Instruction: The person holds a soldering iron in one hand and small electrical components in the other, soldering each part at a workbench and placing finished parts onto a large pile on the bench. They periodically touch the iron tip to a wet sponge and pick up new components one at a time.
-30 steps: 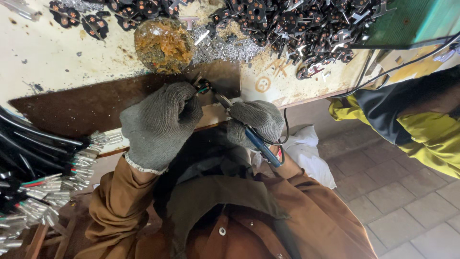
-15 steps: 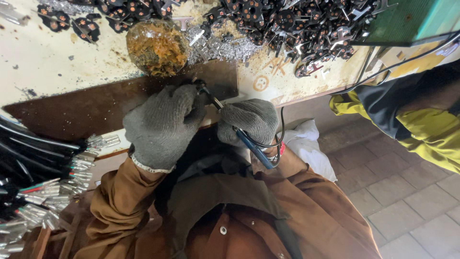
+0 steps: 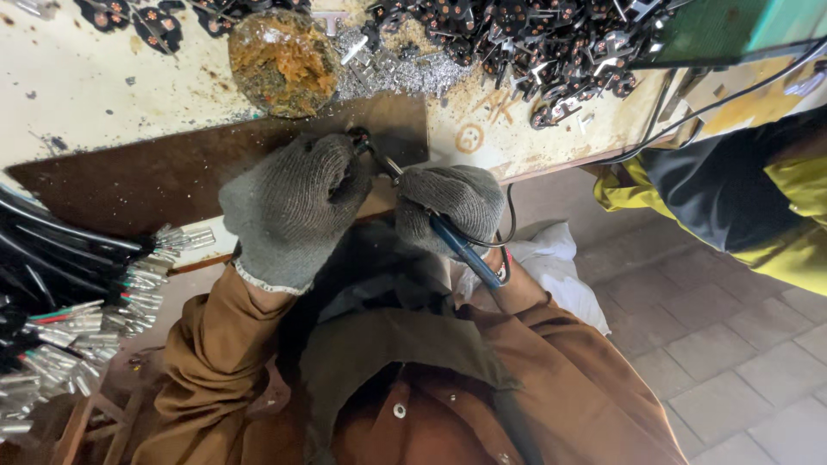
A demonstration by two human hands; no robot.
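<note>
Since the earlier frame the grey-gloved left hand has slid off the brown board, clamped on a small black wire piece just below it, which the right hand, gripping a blue-handled soldering iron, now touches, needing steadiness.

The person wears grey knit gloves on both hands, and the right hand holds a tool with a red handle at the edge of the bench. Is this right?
Not quite: the handle is blue, not red. The head view shows the right hand in a grey glove gripping a tool with a blue handle at the bench edge. The left hand is gloved in grey knit as well.
</note>
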